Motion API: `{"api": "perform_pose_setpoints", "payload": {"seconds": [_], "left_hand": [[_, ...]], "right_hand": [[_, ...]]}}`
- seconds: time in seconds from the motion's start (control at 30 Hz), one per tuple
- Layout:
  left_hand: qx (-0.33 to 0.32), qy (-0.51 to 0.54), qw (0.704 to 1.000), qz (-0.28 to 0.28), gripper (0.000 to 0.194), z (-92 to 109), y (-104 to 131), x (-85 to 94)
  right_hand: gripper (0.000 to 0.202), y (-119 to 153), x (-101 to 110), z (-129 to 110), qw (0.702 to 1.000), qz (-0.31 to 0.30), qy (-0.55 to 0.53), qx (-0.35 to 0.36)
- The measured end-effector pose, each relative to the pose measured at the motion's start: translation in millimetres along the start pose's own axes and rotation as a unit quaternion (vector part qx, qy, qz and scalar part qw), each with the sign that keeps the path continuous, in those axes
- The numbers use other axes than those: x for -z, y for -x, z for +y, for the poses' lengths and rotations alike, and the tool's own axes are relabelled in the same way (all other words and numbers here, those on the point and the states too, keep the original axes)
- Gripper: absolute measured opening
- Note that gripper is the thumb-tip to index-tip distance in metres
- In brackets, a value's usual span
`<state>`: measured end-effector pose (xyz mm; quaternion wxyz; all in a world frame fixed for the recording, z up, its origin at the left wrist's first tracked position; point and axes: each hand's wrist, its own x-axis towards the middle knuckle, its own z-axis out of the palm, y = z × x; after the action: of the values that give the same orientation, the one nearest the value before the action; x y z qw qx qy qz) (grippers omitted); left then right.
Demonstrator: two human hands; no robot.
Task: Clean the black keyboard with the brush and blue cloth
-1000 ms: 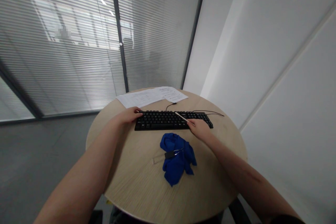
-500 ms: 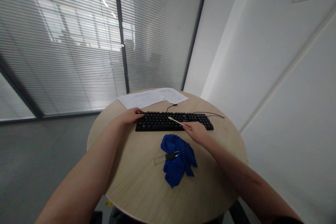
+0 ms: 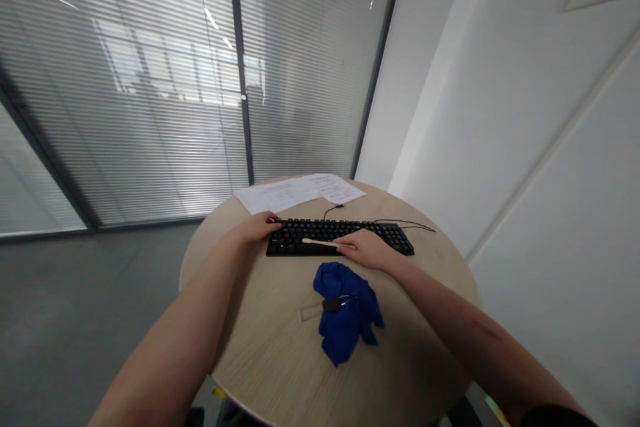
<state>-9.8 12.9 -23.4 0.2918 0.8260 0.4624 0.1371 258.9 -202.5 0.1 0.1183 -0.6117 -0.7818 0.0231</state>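
A black keyboard lies on the round wooden table. My left hand grips its upper left end, with the thumb on top near the corner keys. In my right hand is a thin pale stick with a thicker white tip, too small to name surely. It points left, nearly level, over the lower rows of keys; whether the tip touches them I cannot tell. Below the keyboard, a crumpled blue cloth bears a small black tool with wire prongs, which looks like a keycap puller.
Printed papers lie at the table's far edge. The keyboard cable curls at the right, and its plug rests behind the keys. A glass partition with blinds stands beyond the table, and a white wall on the right.
My right hand has moved the stick's tip left and down across the keys, and the stick now lies flatter. My left hand still holds the keyboard. The camera view has shifted slightly.
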Motion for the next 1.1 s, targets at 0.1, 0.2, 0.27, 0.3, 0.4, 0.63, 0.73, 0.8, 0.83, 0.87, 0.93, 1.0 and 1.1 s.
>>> {"api": "perform_pose_setpoints", "payload": {"seconds": [0.1,0.2,0.27,0.3,0.4,0.63,0.73,0.8,0.83,0.87,0.93,1.0,1.1], "left_hand": [[0.003,-0.007,1.0,0.003,0.042,0,0,-0.1],[0.01,-0.013,1.0,0.004,0.043,0,-1,-0.4],[0.018,-0.009,1.0,-0.001,0.045,0,-1,-0.5],[0.019,-0.008,1.0,-0.002,0.045,0,-1,-0.4],[0.012,-0.011,1.0,0.003,0.043,1,0,0.3],[0.023,0.0,1.0,-0.008,0.043,7,5,1.0],[0.02,-0.007,1.0,-0.003,0.043,9,5,1.2],[0.017,-0.007,1.0,-0.002,0.044,8,4,1.4],[0.018,-0.006,1.0,-0.003,0.045,8,4,1.4],[0.019,-0.005,1.0,-0.004,0.045,8,3,1.3],[0.02,-0.002,1.0,-0.001,0.045,7,3,1.0],[0.017,0.0,1.0,0.005,0.044,6,3,0.5],[0.013,-0.001,1.0,0.005,0.043,6,3,0.0]], "right_hand": [[0.034,-6,0,7,0.992,0.043,0.064,-0.104],[0.036,-5,-8,14,0.978,0.07,0.09,-0.177],[0.036,-2,-14,14,0.982,0.067,0.071,-0.164],[0.036,-1,-17,13,0.987,0.058,0.05,-0.138],[0.036,2,-23,4,0.998,0.021,-0.041,-0.034],[0.036,0,-26,9,0.993,0.072,-0.055,-0.078],[0.036,-2,-27,23,0.982,0.094,-0.013,-0.164],[0.036,-3,-28,26,0.98,0.094,-0.003,-0.175],[0.036,-3,-29,24,0.982,0.093,-0.004,-0.165],[0.036,-3,-30,20,0.985,0.091,-0.009,-0.145],[0.037,-4,-32,7,0.993,0.077,-0.026,-0.089],[0.037,-5,-34,-7,0.997,0.053,-0.047,-0.03],[0.037,-6,-35,-20,0.997,0.017,-0.074,0.032]]}}
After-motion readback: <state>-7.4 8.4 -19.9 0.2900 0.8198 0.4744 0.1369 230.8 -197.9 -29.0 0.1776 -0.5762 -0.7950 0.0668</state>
